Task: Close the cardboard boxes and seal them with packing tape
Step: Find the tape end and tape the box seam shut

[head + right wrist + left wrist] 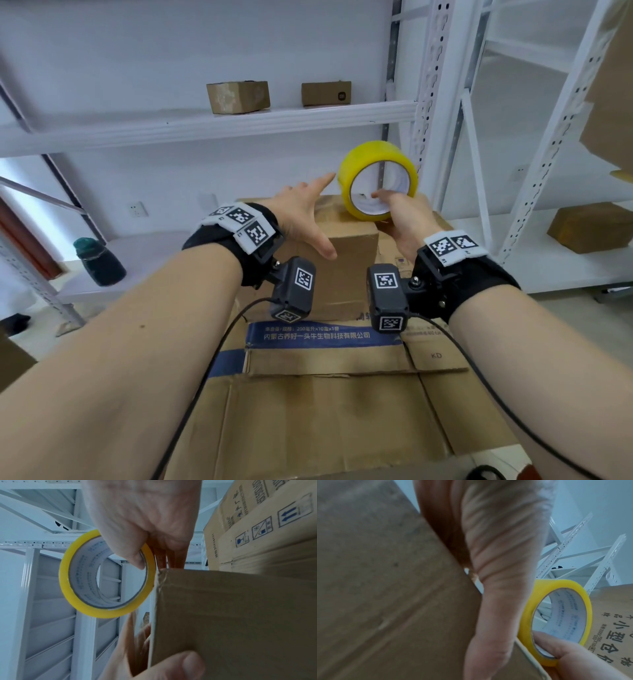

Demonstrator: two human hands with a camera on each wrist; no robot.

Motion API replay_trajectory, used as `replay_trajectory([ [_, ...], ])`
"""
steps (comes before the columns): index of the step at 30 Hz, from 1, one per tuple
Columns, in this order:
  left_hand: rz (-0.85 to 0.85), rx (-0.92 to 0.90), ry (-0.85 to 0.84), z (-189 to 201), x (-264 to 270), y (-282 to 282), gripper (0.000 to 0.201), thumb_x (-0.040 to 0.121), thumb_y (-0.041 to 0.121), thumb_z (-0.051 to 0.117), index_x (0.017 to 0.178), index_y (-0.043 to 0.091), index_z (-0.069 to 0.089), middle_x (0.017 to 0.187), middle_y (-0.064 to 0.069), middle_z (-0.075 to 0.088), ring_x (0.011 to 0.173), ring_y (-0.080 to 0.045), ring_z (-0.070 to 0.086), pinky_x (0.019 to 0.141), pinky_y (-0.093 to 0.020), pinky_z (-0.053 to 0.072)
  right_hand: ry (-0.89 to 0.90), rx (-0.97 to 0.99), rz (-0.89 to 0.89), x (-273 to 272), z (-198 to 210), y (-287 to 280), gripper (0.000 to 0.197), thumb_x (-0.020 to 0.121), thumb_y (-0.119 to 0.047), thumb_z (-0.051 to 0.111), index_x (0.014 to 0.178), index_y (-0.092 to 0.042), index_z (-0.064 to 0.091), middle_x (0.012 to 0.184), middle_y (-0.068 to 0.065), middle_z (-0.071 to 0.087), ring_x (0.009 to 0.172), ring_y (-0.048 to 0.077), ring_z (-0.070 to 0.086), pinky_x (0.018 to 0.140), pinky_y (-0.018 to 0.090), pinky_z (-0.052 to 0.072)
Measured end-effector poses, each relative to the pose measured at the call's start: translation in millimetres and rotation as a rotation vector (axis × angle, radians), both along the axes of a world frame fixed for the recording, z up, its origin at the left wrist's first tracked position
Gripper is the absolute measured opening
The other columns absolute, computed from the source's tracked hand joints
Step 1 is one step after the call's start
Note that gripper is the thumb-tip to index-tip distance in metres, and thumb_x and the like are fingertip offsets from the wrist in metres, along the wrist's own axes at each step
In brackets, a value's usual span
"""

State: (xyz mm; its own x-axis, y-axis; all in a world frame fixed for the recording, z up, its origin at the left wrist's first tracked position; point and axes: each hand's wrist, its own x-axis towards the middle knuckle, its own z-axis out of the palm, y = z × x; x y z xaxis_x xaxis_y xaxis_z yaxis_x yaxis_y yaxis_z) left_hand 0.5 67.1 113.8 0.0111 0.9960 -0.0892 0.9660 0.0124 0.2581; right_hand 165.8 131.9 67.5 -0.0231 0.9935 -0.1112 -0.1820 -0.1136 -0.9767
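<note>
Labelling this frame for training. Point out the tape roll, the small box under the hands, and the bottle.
tape roll (352,161), head view, yellow outer band
small box (349,270), head view, front face
bottle (101,262), head view, dark body

**Bare forearms with tagged wrist-camera rigs**

Both forearms are bare, with no sleeves. The left hand (301,219) and right hand (404,219) wear no gloves. Each wrist carries a wide black fabric strap. On top of each strap sits a white band printed with square black-and-white coded markers, fixed to a black plastic bracket. From the inner side of each bracket a small dark grey camera box hangs on a bolted joint, marked with the same coded squares on two faces. A thin black cable trails from each box back toward the body.
</note>
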Motion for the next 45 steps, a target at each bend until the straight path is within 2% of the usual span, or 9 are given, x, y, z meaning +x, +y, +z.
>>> replay_trajectory([
  [2, 0.010, -0.022, 0.047, 1.6, 2.1, 0.7, 0.136, 0.056, 0.045, 0.089, 0.153, 0.029, -0.005, 0.147, -0.014, 0.033, 0.134, -0.032, 0.033, 0.108, -0.044, 0.034, -0.033, 0.022, -0.002, -1.7, 1.0, -0.6, 0.040, 0.079, -0.018, 0.068, 0.116, -0.006, 0.059, 0.108, 0.014, 0.067, 0.101, 0.031, 0.063, 0.092, 0.049, 0.051],
  [6, 0.021, -0.049, 0.179, 2.1, 14.4, 6.2, 0.140, 0.051, 0.043, 0.091, 0.151, 0.028, -0.006, 0.133, -0.016, 0.045, 0.121, -0.034, 0.047, 0.100, -0.046, 0.044, -0.056, 0.035, 0.002, -4.1, 5.6, -1.9, 0.040, 0.082, -0.016, 0.065, 0.120, -0.005, 0.058, 0.109, 0.016, 0.066, 0.101, 0.033, 0.063, 0.091, 0.049, 0.052],
  [14, 0.066, 0.037, 0.177, -18.0, 15.3, 11.4, 0.142, 0.050, 0.053, 0.088, 0.151, 0.030, -0.010, 0.144, -0.015, 0.035, 0.134, -0.035, 0.032, 0.110, -0.044, 0.029, -0.078, 0.026, 0.017, -0.7, -0.5, 3.0, 0.045, 0.080, -0.022, 0.065, 0.121, -0.006, 0.056, 0.111, 0.016, 0.065, 0.103, 0.032, 0.062, 0.093, 0.051, 0.050],
  [19, 0.057, 0.056, 0.161, -19.7, 11.6, 11.8, 0.142, 0.050, 0.054, 0.087, 0.152, 0.031, -0.009, 0.145, -0.014, 0.035, 0.134, -0.034, 0.031, 0.110, -0.044, 0.029, -0.087, 0.042, -0.008, 0.2, -2.3, 7.2, 0.028, 0.082, -0.021, 0.063, 0.107, -0.009, 0.061, 0.109, 0.016, 0.065, 0.102, 0.033, 0.061, 0.093, 0.052, 0.050],
  [21, 0.058, 0.055, 0.157, -19.8, 10.2, 11.7, 0.142, 0.051, 0.053, 0.087, 0.152, 0.031, -0.010, 0.147, -0.014, 0.033, 0.135, -0.034, 0.030, 0.111, -0.044, 0.028, -0.039, 0.023, -0.010, 3.3, -2.1, 7.0, 0.007, 0.086, -0.017, 0.059, 0.089, -0.010, 0.062, 0.110, 0.018, 0.064, 0.101, 0.034, 0.061, 0.087, 0.051, 0.053],
  [24, 0.061, 0.061, 0.161, -19.7, 9.2, 11.5, 0.141, 0.053, 0.053, 0.087, 0.152, 0.031, -0.011, 0.148, -0.014, 0.033, 0.136, -0.034, 0.029, 0.111, -0.044, 0.026, 0.068, -0.007, 0.021, 7.8, -5.4, 9.9, 0.012, 0.092, -0.010, 0.053, 0.082, -0.008, 0.059, 0.111, 0.022, 0.061, 0.094, 0.033, 0.062, 0.061, 0.037, 0.057],
  [30, 0.061, 0.066, 0.157, -21.1, 9.3, 13.3, 0.141, 0.052, 0.053, 0.087, 0.152, 0.031, -0.011, 0.147, -0.013, 0.035, 0.135, -0.033, 0.031, 0.110, -0.043, 0.027, 0.114, 0.004, 0.038, 8.1, -8.4, 11.8, 0.016, 0.094, -0.009, 0.053, 0.078, -0.007, 0.057, 0.107, 0.021, 0.060, 0.088, 0.031, 0.061, 0.056, 0.035, 0.055],
  [36, 0.050, 0.071, 0.122, -21.2, 4.3, 11.0, 0.140, 0.053, 0.051, 0.087, 0.152, 0.031, -0.010, 0.149, -0.013, 0.033, 0.135, -0.032, 0.030, 0.110, -0.043, 0.027, 0.235, -0.035, 0.066, 15.1, -13.2, 17.6, 0.010, 0.095, -0.007, 0.052, 0.085, -0.005, 0.053, 0.129, 0.024, 0.049, 0.087, 0.037, 0.061, 0.049, 0.039, 0.055],
  [45, 0.036, 0.064, 0.117, -21.3, 4.3, 12.3, 0.141, 0.051, 0.052, 0.087, 0.151, 0.033, -0.010, 0.151, -0.010, 0.032, 0.137, -0.032, 0.029, 0.110, -0.045, 0.027, 0.363, -0.148, 0.107, 24.4, -23.8, 23.7, 0.013, 0.096, -0.012, 0.052, 0.103, -0.001, 0.054, 0.129, 0.026, 0.049, 0.091, 0.040, 0.062, 0.054, 0.047, 0.057],
])
